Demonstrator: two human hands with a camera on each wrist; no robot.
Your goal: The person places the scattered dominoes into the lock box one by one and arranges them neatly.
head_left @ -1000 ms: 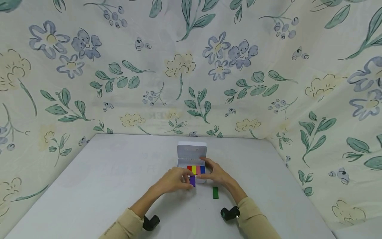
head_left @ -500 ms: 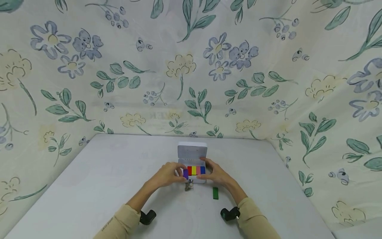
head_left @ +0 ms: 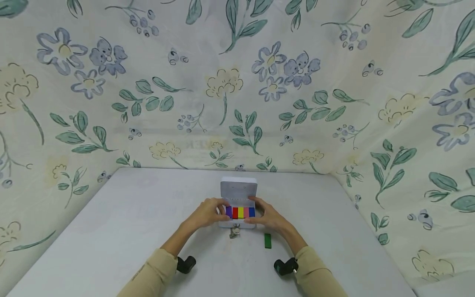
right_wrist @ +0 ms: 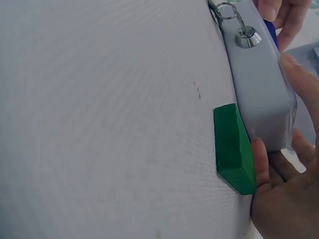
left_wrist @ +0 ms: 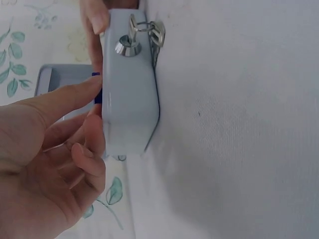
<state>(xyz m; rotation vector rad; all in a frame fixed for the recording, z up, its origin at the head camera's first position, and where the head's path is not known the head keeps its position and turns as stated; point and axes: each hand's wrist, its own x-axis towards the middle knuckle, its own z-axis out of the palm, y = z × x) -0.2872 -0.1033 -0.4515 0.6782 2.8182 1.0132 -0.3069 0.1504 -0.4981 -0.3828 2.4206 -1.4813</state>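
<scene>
A pale grey cash box (head_left: 224,225) stands on the white table with its lid (head_left: 238,190) raised. Inside lies a row of coloured blocks: red (head_left: 235,213), yellow (head_left: 241,213), pink (head_left: 246,212) and blue (head_left: 252,212). At the row's left end, my left hand (head_left: 205,213) pinches a purple block (head_left: 229,212) between thumb and fingers. My right hand (head_left: 271,215) grips the box's right side, thumb on the front rim. In the left wrist view the box wall hides most of the purple block.
A green block (head_left: 268,241) lies on the table in front of the box's right corner. Keys (left_wrist: 155,32) hang from the lock (left_wrist: 128,46) on the box front. A floral cloth (head_left: 237,90) hangs behind the table (head_left: 148,194).
My left hand has carried the purple block left and back, from in front of the box to the row's left end, uncovering the lock and keys. My right hand has stayed in place.
</scene>
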